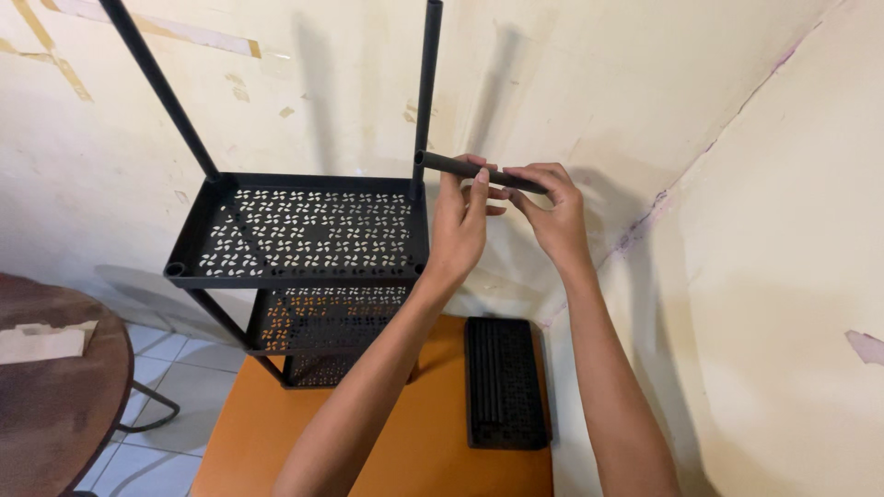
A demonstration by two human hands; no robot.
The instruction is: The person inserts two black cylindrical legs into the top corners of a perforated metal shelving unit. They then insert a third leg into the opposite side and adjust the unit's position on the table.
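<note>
Black tube [479,172] lies nearly level between your two hands, in the air above the orange table's [276,433] far right corner and just beside the rack's right rear post [427,87]; your left hand [460,225] pinches it near its open left end, fingers closed around it; your right hand [555,216] grips its other end, fingertips closed on the tube; the tube's open end sits just beside that upright post, though you cannot tell whether they touch; the black perforated shelf rack [308,230] stands on the table's far left part, with a second post [161,87] rising from its left rear corner; a flat black perforated tray [505,382] lies along the table's right edge; a dark round table [51,396] shows at the lower left.
</note>
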